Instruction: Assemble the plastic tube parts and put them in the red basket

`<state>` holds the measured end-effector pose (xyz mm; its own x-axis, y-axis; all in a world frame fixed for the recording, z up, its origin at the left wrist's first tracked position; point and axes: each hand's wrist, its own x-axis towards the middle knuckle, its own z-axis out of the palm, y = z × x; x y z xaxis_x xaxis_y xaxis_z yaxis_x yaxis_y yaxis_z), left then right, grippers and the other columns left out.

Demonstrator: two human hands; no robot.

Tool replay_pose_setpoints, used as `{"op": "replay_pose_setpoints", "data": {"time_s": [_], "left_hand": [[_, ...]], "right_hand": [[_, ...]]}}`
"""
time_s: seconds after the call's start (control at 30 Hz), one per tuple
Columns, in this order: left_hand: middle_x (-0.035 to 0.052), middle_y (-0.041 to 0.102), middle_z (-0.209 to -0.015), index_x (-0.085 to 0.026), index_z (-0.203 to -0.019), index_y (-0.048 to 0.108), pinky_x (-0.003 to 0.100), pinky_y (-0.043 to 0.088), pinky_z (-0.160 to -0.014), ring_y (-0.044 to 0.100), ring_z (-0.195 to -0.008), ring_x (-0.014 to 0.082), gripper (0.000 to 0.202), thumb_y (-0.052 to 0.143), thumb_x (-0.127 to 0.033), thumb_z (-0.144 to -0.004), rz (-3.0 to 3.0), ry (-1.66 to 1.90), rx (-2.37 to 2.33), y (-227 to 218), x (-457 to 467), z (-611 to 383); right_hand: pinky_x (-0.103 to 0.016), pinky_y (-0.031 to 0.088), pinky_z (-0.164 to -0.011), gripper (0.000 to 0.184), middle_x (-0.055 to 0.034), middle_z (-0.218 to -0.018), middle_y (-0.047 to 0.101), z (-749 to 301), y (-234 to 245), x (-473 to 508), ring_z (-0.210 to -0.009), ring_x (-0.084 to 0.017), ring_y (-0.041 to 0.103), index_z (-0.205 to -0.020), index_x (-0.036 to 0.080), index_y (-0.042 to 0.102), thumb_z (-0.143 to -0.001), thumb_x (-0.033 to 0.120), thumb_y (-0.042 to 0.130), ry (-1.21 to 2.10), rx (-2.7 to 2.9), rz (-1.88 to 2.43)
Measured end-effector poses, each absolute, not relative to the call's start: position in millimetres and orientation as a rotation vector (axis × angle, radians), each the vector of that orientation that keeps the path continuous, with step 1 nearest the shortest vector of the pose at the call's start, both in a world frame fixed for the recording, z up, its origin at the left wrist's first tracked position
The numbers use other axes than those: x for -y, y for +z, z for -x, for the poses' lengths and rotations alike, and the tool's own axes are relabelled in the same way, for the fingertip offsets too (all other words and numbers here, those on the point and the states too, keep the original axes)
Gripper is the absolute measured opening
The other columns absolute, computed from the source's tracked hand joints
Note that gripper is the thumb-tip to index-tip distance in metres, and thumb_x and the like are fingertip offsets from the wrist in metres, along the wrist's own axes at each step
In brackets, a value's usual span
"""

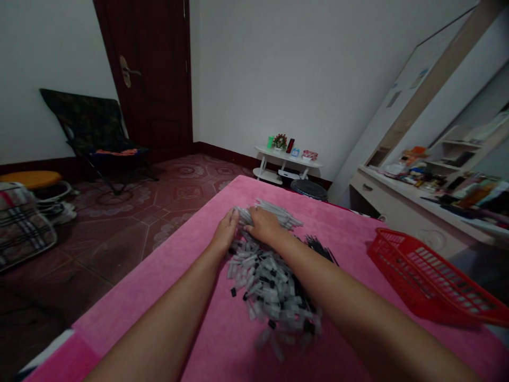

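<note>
My left hand [226, 229] is closed against the left end of a bunch of translucent pen barrels [245, 215], its fingers pressed together. From the other side, my right hand [264, 226] curls round the same bunch, so the barrels lie between both hands. More pale pen barrels [284, 216] lie side by side just beyond my right hand. Below the hands spreads a loose heap of clear pen caps [274, 289] mixed with small black pieces. Thin black sticks, apparently pen refills [318, 247], lie right of the heap, partly hidden by my right forearm.
A pink cloth [159, 307] covers the table. On its right side stands a red plastic basket [421, 276]. Beyond are a low white stand [278, 155], a cluttered dresser [417, 207] on the right, and a folding chair [91, 127] near the door at left.
</note>
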<state>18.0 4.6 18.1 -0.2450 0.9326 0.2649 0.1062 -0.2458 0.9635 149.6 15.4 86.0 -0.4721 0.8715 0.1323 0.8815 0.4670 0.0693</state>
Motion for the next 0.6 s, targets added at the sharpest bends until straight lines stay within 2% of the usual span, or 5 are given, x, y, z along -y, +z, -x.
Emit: {"op": "replay_pose_setpoints", "data": {"time_s": [0.1, 0.2, 0.43, 0.6], "left_hand": [[0.0141, 0.048, -0.14, -0.015, -0.132, 0.049, 0.037, 0.029, -0.111, 0.041, -0.132, 0.0249, 0.067, 0.041, -0.063, -0.085, -1.328, 1.532, -1.356, 17.1, -7.8, -17.0], [0.0138, 0.038, -0.147, -0.015, -0.139, 0.041, 0.036, 0.027, -0.112, 0.036, -0.136, 0.0241, 0.07, 0.041, -0.06, -0.086, -1.308, 1.551, -1.383, 16.3, -9.0, -16.7], [0.0142, 0.052, -0.137, -0.014, -0.127, 0.055, 0.039, 0.029, -0.111, 0.043, -0.13, 0.0241, 0.061, 0.037, -0.058, -0.088, -1.406, 1.519, -1.331, 13.4, -5.4, -16.7], [0.0143, 0.054, -0.134, -0.015, -0.122, 0.059, 0.041, 0.029, -0.111, 0.044, -0.129, 0.025, 0.059, 0.037, -0.058, -0.088, -1.433, 1.511, -1.3, 12.3, -5.4, -16.4]], "right_hand": [[-0.037, 0.045, -0.083, 0.052, -0.0156, -0.115, 0.057, -151.9, 84.5, -13.2, -0.106, -0.029, 0.056, -0.118, 0.014, 0.051, -0.08, 0.048, 0.061, -0.19, 2.629, 1.512], [-0.037, 0.044, -0.086, 0.054, -0.0153, -0.115, 0.056, -155.3, 83.9, -10.6, -0.108, -0.028, 0.054, -0.119, 0.014, 0.053, -0.081, 0.052, 0.059, -0.163, 2.633, 1.476], [-0.042, 0.039, -0.091, 0.055, -0.0168, -0.116, 0.056, -158.4, 79.6, -1.5, -0.11, -0.03, 0.05, -0.114, 0.013, 0.058, -0.083, 0.058, 0.053, -0.148, 2.607, 1.456], [-0.047, 0.036, -0.091, 0.065, -0.0182, -0.122, 0.054, -151.0, 74.1, 10.6, -0.113, -0.033, 0.046, -0.12, 0.013, 0.052, -0.08, 0.063, 0.048, -0.14, 2.555, 1.483]]}}
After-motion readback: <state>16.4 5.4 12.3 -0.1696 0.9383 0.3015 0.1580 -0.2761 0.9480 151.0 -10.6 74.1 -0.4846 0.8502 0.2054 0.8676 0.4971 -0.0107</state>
